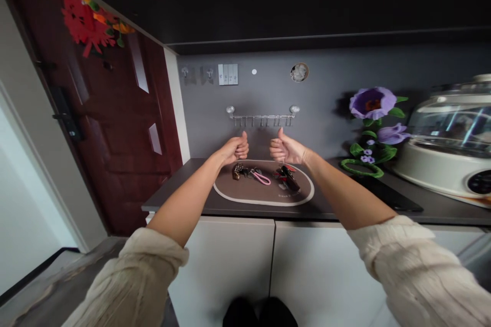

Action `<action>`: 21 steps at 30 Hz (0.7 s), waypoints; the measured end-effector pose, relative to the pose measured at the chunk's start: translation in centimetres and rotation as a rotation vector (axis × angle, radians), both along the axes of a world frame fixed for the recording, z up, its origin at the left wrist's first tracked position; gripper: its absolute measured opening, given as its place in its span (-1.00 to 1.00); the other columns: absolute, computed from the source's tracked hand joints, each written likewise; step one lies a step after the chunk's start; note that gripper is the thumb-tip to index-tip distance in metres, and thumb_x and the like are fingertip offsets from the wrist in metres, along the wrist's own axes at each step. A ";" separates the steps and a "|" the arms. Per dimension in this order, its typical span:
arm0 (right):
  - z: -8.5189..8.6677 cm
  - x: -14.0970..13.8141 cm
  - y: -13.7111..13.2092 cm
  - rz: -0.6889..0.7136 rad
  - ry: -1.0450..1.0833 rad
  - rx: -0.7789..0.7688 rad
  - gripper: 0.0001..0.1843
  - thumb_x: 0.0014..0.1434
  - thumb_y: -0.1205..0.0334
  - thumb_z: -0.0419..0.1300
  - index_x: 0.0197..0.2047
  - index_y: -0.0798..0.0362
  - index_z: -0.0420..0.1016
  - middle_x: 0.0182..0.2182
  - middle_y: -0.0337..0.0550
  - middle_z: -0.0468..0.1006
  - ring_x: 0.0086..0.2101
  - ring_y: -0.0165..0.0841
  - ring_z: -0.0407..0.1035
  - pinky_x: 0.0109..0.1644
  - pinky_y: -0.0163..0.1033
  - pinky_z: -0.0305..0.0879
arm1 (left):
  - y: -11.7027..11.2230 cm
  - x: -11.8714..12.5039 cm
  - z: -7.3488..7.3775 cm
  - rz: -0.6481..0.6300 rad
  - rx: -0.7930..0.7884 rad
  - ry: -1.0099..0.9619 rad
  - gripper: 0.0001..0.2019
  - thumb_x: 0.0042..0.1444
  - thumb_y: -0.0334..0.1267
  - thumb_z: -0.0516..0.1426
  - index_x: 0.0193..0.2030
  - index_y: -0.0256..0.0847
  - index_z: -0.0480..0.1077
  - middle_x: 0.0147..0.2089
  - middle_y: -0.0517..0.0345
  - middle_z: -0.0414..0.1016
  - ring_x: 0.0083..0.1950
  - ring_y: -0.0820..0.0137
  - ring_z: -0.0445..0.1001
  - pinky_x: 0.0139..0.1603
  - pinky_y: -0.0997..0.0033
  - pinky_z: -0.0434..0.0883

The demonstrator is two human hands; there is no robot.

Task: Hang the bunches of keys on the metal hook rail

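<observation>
Head view: on the bench (174,186) lies a mat (245,191), and on it the left keys (238,169), a pink loop (262,178) and the right keys (289,179). The left hand (237,149) hangs over the mat's far left part, fingers curled into the palm, thumb up; the left keys are nearest to it. The right hand (286,148) mirrors it, balled with thumb up, just beyond the right keys. Neither hand appears to grip anything, though the inside of each fist is hidden.

Judging from this, the handling looks barely begun: all the keys rest on the mat, none is lifted, and whatever is to be done with them seems left. On the wall behind, a rail (263,117) with small hooks runs level, above the mat.

The pink loop lies slantwise, its rounded end toward the person and to the right, its ring end toward the left keys. The dark body among the right keys slants the same way, more steeply, its near end also to the right. The left keys lie bunched with no clear long axis; whether they join the loop I cannot tell.
</observation>
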State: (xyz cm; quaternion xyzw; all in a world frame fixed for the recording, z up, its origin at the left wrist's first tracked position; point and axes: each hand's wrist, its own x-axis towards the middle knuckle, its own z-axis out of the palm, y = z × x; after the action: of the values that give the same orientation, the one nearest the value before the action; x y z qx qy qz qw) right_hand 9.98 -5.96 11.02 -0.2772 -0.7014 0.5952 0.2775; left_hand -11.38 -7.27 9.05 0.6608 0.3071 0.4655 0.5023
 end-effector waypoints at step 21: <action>-4.7 -1.9 1.9 -0.186 0.142 -0.046 -0.37 -0.09 -0.41 -0.32 -0.69 0.05 -0.13 -0.80 -0.42 -0.16 -0.75 -0.59 -0.27 -0.72 -0.43 -0.26 | 2.5 -2.3 -4.0 0.287 -0.058 -0.002 -0.50 -0.06 0.20 -0.08 -0.68 -0.20 -0.02 -0.78 0.38 -0.20 -0.74 0.63 -0.16 -0.68 0.54 -0.10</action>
State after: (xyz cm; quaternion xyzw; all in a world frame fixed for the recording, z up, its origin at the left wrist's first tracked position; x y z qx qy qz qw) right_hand 8.08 -4.04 6.27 -0.3045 -0.6375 0.6009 0.3739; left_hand -13.64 -4.78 5.03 0.5948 0.4115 0.5241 0.4497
